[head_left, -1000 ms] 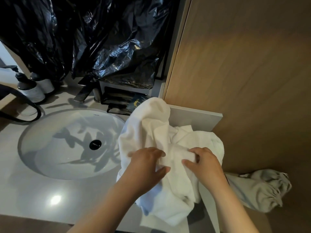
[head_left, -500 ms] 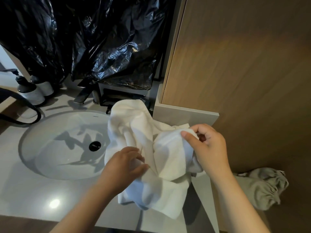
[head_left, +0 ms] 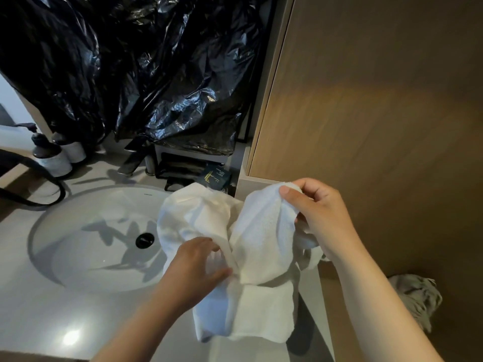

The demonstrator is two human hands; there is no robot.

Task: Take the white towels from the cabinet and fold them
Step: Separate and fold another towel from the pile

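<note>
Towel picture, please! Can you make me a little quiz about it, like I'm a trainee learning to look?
1. True or false: the right hand pinches the towel higher up than the left hand grips it.
2. The plastic bag hanging behind the tap is: A black, B red, C yellow.
3. Fill in: left of the towel lies a round white ____.
Key: 1 true; 2 A; 3 sink.
</note>
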